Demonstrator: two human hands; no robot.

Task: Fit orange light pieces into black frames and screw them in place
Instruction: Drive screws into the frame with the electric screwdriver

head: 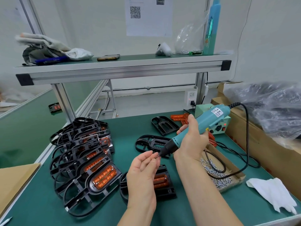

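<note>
From the head view, the right hand (191,141) has its grip wrapped full round the barrel of the teal electric screwdriver (210,121), which slants down to the left. The left hand (143,170) meets the bit with a narrow pinch of fingertips. I take what it holds to be a screw (156,156), though it is too small to say for sure.

To my eye the step is seating that screw on the bit. It would go best with the driver held steady and the trigger left alone. The screw should sit straight in line with the bit before the pinch lets go, or it will drop.

The frame with its orange light piece (164,185) lies flat on the bench (114,209), directly beneath the left hand, below and apart from the bit tip. The stack of finished frames (84,152) sits to the left, and the cardboard tray of screws (218,175) is near the right forearm.
</note>
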